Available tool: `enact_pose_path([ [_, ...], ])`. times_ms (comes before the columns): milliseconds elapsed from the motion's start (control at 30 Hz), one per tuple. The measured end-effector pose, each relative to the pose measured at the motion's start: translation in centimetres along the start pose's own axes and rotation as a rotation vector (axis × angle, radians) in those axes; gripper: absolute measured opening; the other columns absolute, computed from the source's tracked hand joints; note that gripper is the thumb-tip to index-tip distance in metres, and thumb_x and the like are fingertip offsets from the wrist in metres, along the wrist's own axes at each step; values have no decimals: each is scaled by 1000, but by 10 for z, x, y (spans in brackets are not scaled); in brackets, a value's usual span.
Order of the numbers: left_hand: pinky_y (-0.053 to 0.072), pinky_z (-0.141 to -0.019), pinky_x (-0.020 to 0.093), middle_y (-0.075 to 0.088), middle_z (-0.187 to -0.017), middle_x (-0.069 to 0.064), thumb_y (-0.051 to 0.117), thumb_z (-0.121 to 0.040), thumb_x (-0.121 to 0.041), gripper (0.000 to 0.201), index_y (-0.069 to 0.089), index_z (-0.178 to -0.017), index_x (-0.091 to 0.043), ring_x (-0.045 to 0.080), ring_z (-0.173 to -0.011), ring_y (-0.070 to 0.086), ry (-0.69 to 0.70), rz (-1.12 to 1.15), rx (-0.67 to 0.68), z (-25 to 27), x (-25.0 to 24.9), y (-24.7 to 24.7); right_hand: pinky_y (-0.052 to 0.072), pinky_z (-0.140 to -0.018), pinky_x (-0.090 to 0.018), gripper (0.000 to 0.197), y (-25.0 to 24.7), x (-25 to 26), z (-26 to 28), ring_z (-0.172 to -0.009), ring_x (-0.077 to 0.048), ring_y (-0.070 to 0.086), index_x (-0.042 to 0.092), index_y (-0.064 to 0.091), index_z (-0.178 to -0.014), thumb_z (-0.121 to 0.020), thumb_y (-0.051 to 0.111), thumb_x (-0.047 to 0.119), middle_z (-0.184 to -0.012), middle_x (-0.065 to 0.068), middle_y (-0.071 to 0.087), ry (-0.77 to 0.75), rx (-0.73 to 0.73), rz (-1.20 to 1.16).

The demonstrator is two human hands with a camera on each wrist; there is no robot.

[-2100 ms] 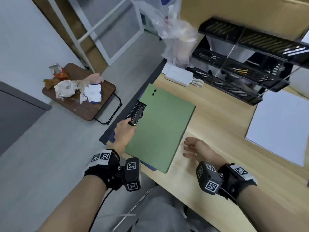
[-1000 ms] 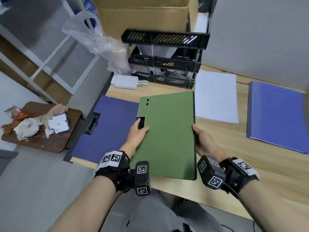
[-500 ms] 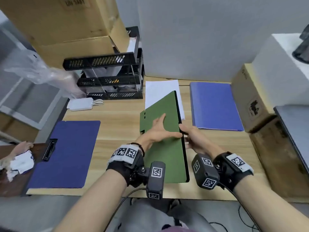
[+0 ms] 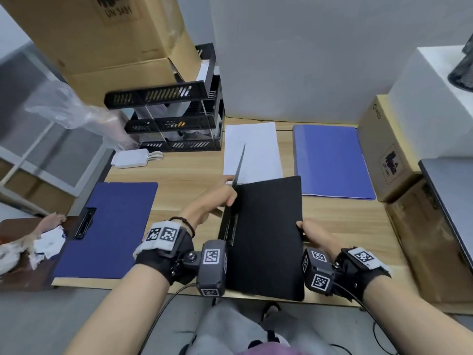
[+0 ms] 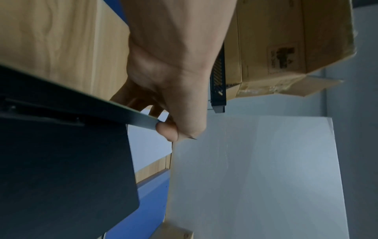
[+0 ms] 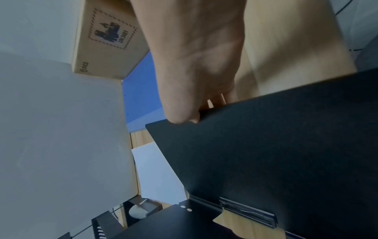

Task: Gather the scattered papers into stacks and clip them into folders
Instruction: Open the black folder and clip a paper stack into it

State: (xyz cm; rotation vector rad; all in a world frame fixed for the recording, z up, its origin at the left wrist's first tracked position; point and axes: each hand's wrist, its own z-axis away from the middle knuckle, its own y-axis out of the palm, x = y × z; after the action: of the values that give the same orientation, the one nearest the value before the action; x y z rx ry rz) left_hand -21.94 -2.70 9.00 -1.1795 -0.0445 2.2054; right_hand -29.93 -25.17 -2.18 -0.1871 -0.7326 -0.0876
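Pinching the stiff, light black-lined folder (image 4: 268, 226) open, my left hand (image 4: 212, 201) lifts its cover while my right hand (image 4: 313, 233) clamps the edge nearest the blue folder (image 4: 330, 160).

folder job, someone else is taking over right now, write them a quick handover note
Left hand pinches the raised front cover of the open folder. Right hand grips the folder's right edge. Its black inside faces up, with no paper in it and its clip by the spine. White paper stack lies behind it, light blue folder to the right, dark blue clipboard to the left. Done: folder opened. Left: load and clip the papers.
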Motion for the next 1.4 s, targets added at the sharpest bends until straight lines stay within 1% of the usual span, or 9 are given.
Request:
enact_pose_path([
  [133, 32, -56, 27, 39, -72, 1, 40, -50, -9, 91, 42, -140, -21, 18, -65, 38, -36, 32, -43, 5, 15, -28, 22, -26, -8, 43, 5, -3, 1, -18, -3, 35, 10, 35, -58, -96, 24, -9, -34, 0, 40, -17, -106, -16],
  [233, 32, -65, 29, 40, -71, 2, 36, -64, -13, 75, 40, -135, 11, 17, -68, 38, -48, 42, -126, 8, 28, -45, 30, -29, -8, 30, 8, -6, -4, -27, -7, 50, 3, 50, -76, -97, 30, -4, -53, -8, 55, -21, -107, -36],
  [367, 42, -71, 29, 55, -84, 4, 37, -74, 11, 67, 48, -132, -21, 19, -80, 48, -46, 111, -134, 12, 43, -63, 38, -33, -12, 22, 13, -11, -21, -45, -20, 61, 1, 57, -99, -95, 35, -2, -74, -13, 59, -19, -116, -52],
  [533, 48, -96, 47, 61, -116, 16, 40, -77, 11, 58, 54, -116, -30, 32, -104, 57, -50, 155, -141, 12, 64, -90, 45, -49, -22, 28, 13, -20, -42, -66, -28, 60, -6, 56, -109, -87, 42, 3, -91, -21, 63, 20, -124, -1],
  [733, 55, -81, 39, 68, -111, 18, 47, -78, 7, 46, 59, -117, -15, 28, -91, 64, -94, 132, -176, 0, 97, -124, 34, -38, -14, 18, 15, -20, -49, -44, -19, 48, 0, 54, -80, -87, 39, -7, -66, -13, 52, 17, -202, 97],
  [867, 55, -76, 40, 67, -104, 12, 48, -81, 10, 40, 57, -109, -17, 30, -88, 64, -129, 137, -233, -10, 119, -142, 33, -50, -26, 8, 24, -15, -46, -56, -22, 46, 6, 49, -71, -79, 47, 4, -65, -10, 49, 35, -254, 131],
  [1100, 54, -80, 41, 59, -117, 12, 61, -81, 4, 61, 38, -134, -14, 29, -98, 61, -255, 70, -295, -43, 168, -163, 46, -68, -36, 30, 22, -43, -74, -78, -29, 60, 3, 62, -104, -81, 44, 0, -90, -15, 67, 38, -255, 132],
  [1267, 13, -120, 44, -1, -161, 11, 69, -75, -5, 111, -6, -155, -19, 30, -149, 1, -243, -394, -291, -70, 175, -159, 44, -70, -33, 28, 42, -30, -64, -84, -30, 57, 9, 60, -99, -81, 41, -1, -97, -17, 64, 64, -294, 123],
  [1400, -5, -117, 52, -9, -163, 1, 69, -79, -20, 92, 17, -154, -33, 20, -149, -17, -204, -536, -110, -90, 167, -147, 42, -101, -46, 38, 44, -53, -83, -113, -38, 50, 21, 61, -104, -70, 44, 20, -123, -19, 52, 108, -341, 222],
])
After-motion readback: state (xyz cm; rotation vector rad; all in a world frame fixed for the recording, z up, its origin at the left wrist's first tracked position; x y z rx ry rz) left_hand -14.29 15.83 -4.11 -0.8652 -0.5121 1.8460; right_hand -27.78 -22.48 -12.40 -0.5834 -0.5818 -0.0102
